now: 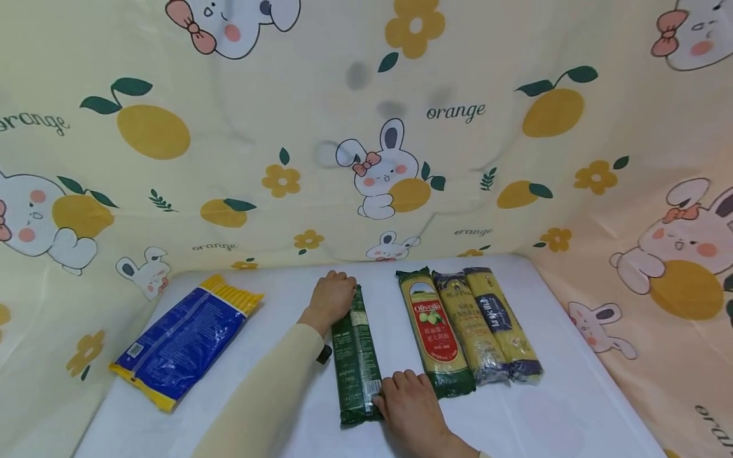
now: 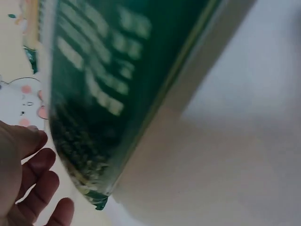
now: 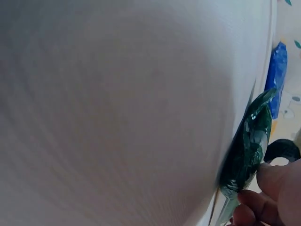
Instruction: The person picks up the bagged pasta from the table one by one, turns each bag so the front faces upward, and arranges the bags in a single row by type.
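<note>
A green spaghetti pack (image 1: 356, 359) lies lengthwise on the white table, its printed, barcoded side up. At its far end is my left hand (image 1: 335, 294); in the left wrist view, the loosely bent fingers (image 2: 41, 172) show a gap from the pack's tip. My right hand (image 1: 413, 407) is at the near right corner, where thumb and fingertips pinch the pack's edge (image 3: 244, 157) in the right wrist view. To the right lie a red-labelled Olivoilà spaghetti pack (image 1: 433, 324) and two more pasta packs, one with a pale label (image 1: 466, 321) and one with a dark label (image 1: 501, 318).
A blue and yellow bag (image 1: 183, 340) lies at an angle on the table's left side. Behind the white table (image 1: 550, 413) hangs a cream cloth (image 1: 321, 83) printed with rabbits and oranges, which also runs along both sides.
</note>
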Action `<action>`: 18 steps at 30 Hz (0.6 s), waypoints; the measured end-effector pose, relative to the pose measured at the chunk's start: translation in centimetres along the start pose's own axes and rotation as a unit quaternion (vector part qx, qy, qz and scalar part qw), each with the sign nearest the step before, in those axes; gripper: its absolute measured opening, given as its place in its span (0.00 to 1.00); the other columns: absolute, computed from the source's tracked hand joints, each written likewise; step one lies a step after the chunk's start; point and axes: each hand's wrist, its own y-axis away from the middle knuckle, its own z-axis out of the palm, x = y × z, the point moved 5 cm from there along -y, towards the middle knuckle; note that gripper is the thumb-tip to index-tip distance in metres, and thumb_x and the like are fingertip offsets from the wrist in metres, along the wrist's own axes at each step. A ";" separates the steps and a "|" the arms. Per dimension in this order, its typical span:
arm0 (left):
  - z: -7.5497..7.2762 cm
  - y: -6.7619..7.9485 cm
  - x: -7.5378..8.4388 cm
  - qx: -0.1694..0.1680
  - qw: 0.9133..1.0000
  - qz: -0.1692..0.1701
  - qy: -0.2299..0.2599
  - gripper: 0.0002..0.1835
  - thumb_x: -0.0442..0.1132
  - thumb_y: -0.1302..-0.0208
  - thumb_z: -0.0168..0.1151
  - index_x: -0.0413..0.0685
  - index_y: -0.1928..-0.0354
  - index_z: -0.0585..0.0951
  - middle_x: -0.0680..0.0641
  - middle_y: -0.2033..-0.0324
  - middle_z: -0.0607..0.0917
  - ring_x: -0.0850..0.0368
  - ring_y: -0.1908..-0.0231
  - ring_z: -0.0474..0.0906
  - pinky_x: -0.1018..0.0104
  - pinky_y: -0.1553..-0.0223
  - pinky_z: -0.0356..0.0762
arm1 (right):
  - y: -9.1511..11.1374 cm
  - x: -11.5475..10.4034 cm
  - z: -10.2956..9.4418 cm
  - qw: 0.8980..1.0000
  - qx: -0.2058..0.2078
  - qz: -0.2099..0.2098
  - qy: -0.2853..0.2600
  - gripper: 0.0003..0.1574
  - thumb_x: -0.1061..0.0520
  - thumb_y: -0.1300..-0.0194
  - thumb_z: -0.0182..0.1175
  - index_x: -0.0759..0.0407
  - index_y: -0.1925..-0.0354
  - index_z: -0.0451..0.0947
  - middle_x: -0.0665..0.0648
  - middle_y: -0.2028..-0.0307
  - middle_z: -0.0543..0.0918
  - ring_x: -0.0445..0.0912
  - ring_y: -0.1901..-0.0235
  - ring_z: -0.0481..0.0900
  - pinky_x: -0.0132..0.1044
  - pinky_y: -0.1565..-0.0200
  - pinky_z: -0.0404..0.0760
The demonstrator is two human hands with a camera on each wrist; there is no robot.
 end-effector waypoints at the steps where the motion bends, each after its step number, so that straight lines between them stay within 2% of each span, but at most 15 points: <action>1: 0.2 -0.1 -0.1 -0.001 1.000 0.003 -0.007 0.12 0.45 0.20 0.59 0.49 0.45 0.86 0.46 0.51 0.88 0.47 0.48 0.80 0.47 0.47 0.81 | 0.0 0.0 0.1 1.000 -0.005 0.001 0.001 0.17 0.40 0.29 0.67 0.50 0.67 0.79 0.48 0.72 0.77 0.44 0.67 0.75 0.41 0.65 0.69; 5: 0.8 -0.5 -0.1 -0.006 0.999 0.015 -0.044 0.13 0.43 0.19 0.57 0.50 0.42 0.85 0.47 0.49 0.87 0.47 0.47 0.78 0.48 0.46 0.78 | 0.0 -0.1 0.1 1.000 -0.012 0.005 0.010 0.21 0.37 0.28 0.65 0.50 0.68 0.78 0.48 0.74 0.76 0.44 0.70 0.73 0.40 0.67 0.67; 9: 0.9 -0.9 -0.1 -0.004 0.997 0.019 -0.070 0.14 0.47 0.18 0.56 0.49 0.44 0.86 0.46 0.49 0.85 0.48 0.46 0.77 0.48 0.45 0.76 | 0.0 0.0 0.2 1.000 -0.021 0.011 0.011 0.23 0.36 0.27 0.64 0.51 0.69 0.79 0.48 0.75 0.74 0.45 0.70 0.72 0.40 0.67 0.66; 14: 1.4 -1.4 -0.1 -0.015 0.998 0.006 -0.060 0.18 0.49 0.17 0.54 0.46 0.47 0.87 0.44 0.49 0.82 0.46 0.44 0.73 0.47 0.43 0.75 | 0.0 0.1 0.2 0.999 -0.029 0.015 0.011 0.24 0.35 0.26 0.62 0.51 0.69 0.79 0.48 0.75 0.74 0.45 0.70 0.73 0.41 0.66 0.66; 18: 1.6 -1.6 0.0 -0.006 0.999 0.006 -0.050 0.15 0.42 0.16 0.51 0.41 0.47 0.84 0.41 0.50 0.80 0.43 0.46 0.71 0.44 0.44 0.73 | -0.1 0.2 0.3 0.999 -0.023 0.015 0.018 0.24 0.34 0.26 0.62 0.51 0.69 0.79 0.47 0.75 0.74 0.44 0.70 0.73 0.41 0.66 0.67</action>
